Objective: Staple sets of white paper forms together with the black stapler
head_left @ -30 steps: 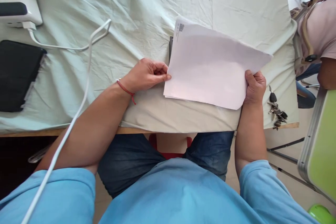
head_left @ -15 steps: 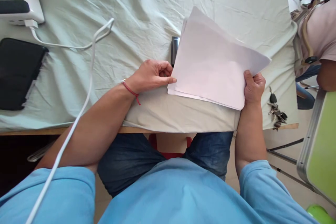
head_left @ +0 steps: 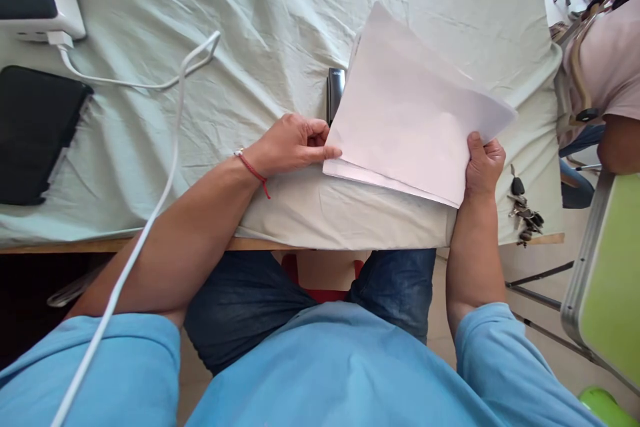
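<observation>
A small stack of white paper sheets [head_left: 405,107] is held tilted above the cloth, its lower edges slightly fanned apart. My left hand [head_left: 300,140] pinches the near left corner between thumb and curled fingers. At the right edge, my right hand [head_left: 484,163] grips the sheets, thumb on top and the other fingers mostly hidden beneath. Partly covered by the paper, a dark stapler-like object [head_left: 335,90] lies just beyond my left hand.
A light green cloth covers the table [head_left: 270,0]. Keys [head_left: 524,210] lie near the right front corner. At left are a white device [head_left: 35,20], a black flat case [head_left: 40,137] and a white cable [head_left: 173,153] crossing my left arm. A person [head_left: 613,60] sits at right beside a green table [head_left: 613,280].
The top sheets' left side has lifted and shifted slightly up and right, so the lower sheet shows more along the near edge. Both hands keep their hold.
</observation>
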`<state>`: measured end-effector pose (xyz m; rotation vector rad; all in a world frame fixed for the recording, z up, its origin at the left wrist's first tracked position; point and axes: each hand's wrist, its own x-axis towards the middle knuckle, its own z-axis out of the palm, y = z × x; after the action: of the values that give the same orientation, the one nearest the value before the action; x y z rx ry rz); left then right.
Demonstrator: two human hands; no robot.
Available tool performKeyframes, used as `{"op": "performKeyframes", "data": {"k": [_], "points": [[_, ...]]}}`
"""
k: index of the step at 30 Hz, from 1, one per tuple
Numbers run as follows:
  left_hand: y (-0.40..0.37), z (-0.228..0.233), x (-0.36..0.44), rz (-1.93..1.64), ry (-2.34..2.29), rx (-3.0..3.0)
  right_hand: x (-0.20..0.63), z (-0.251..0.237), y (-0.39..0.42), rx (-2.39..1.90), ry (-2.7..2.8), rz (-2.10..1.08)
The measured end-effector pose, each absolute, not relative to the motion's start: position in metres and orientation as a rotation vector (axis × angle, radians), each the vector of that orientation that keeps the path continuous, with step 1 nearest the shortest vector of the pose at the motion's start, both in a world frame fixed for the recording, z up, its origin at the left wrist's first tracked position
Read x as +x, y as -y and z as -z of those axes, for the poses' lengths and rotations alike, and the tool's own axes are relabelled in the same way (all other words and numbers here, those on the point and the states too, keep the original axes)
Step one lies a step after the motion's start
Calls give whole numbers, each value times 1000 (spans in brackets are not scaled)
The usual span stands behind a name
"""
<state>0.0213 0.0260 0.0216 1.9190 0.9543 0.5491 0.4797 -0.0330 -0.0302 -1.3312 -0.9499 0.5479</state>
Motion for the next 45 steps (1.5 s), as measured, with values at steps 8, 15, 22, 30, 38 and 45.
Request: {"op": "performKeyframes", "data": {"k": [8, 15, 22, 30, 38, 45], "points": [[-29, -23, 23, -498, -912, 1969, 474, 26, 32, -1349, 898, -521], [-23, -28, 24, -559, -939, 1887, 458, 13, 37, -1386, 909, -517], [-22, -18, 28, -699, -1000, 1835, 467, 16, 34, -1368, 860, -547], [-24, -19, 25, -652, -996, 1777, 464, 17, 36, -1371, 873, -535], [-25, -25, 24, -529, -897, 1864, 466, 15, 36, -1342, 813, -561], [-25, -22, 23, -576, -907, 1868, 457, 11, 36, -1337, 742, -539]]}}
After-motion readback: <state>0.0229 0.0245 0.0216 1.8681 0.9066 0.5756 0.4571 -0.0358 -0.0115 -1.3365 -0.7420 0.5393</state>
